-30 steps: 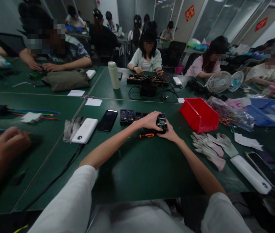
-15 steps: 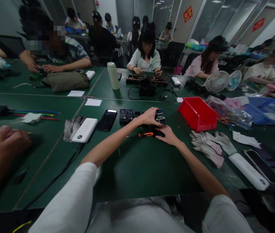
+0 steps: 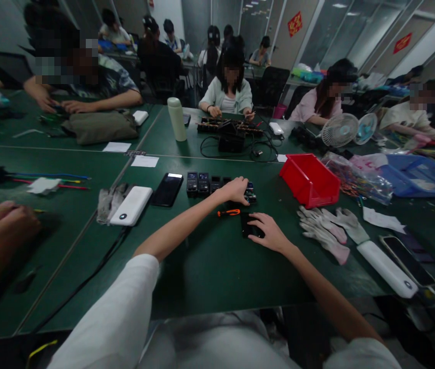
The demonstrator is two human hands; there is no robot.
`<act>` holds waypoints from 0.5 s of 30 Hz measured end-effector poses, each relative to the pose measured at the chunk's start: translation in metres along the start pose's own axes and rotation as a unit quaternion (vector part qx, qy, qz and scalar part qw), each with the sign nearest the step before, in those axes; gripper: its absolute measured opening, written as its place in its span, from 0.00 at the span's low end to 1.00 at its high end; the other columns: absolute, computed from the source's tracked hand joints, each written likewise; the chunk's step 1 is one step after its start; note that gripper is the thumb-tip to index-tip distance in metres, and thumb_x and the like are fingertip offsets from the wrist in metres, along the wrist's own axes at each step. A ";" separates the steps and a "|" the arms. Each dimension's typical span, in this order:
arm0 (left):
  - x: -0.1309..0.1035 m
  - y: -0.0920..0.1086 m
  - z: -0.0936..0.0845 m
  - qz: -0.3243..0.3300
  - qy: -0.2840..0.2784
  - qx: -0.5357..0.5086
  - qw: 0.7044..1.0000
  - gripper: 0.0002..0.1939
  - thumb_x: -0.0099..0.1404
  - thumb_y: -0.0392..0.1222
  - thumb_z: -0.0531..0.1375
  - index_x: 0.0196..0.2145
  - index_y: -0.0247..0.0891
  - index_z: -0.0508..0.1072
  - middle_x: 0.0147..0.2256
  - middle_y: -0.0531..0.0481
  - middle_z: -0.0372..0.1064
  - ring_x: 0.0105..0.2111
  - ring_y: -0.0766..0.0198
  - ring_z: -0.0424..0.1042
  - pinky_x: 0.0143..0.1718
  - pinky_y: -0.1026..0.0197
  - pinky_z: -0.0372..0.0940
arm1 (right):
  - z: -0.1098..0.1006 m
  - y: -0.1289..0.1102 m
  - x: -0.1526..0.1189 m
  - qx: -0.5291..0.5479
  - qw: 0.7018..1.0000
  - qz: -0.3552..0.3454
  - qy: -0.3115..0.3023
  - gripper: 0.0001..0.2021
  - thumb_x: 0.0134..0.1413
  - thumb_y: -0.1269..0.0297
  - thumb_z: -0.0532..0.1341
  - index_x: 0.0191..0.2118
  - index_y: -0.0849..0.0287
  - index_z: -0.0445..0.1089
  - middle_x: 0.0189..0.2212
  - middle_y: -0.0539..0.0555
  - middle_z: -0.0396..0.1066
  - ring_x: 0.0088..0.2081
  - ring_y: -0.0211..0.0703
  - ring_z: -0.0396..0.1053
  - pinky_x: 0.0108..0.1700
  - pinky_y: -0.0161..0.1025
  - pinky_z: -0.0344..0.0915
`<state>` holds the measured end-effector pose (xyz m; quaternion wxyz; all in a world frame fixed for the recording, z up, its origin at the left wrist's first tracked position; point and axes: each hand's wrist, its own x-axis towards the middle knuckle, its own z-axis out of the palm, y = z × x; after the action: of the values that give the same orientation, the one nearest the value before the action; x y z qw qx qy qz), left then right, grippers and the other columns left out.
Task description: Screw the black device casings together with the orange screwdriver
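A row of small black devices [image 3: 203, 183] stands in the middle of the green table. My left hand [image 3: 235, 190] reaches over the row's right end, fingers bent down at a small part with an exposed board [image 3: 250, 192]; what its fingertips grip is hidden. Nearer to me, my right hand [image 3: 269, 231] rests with fingers spread on a flat black piece [image 3: 247, 225]. An orange and black screwdriver [image 3: 229, 212] lies between the row and that piece. To the left of the row is a black phone [image 3: 168, 189].
On the left are a white power bank [image 3: 131, 206] with a cable and another person's fist [image 3: 5, 225]. To the right stand a red bin [image 3: 309, 180], gloves [image 3: 323, 230] and a white device [image 3: 387, 268]. People work across the table.
My right hand has moved nearer to me with the black piece, away from the row. My left hand has shifted slightly down, and more of the row's devices show. The view has shifted a little.
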<state>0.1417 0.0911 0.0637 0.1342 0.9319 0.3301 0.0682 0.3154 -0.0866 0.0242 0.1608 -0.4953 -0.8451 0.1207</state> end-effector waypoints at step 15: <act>-0.046 0.012 -0.111 0.044 0.262 -0.168 0.949 0.19 0.70 0.52 0.48 0.48 0.34 0.65 0.46 0.48 0.67 0.44 0.65 0.69 0.50 0.55 0.66 | 0.004 -0.003 -0.008 0.056 0.993 -0.002 0.106 0.15 0.59 0.59 0.59 0.52 0.52 0.67 0.56 0.59 0.62 0.58 0.56 0.59 0.58 0.59 0.59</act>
<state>0.0894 0.0753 0.1716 0.1948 0.8588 0.2960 0.3700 0.3146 -0.0951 0.0205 0.2774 -0.4940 -0.8160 0.1145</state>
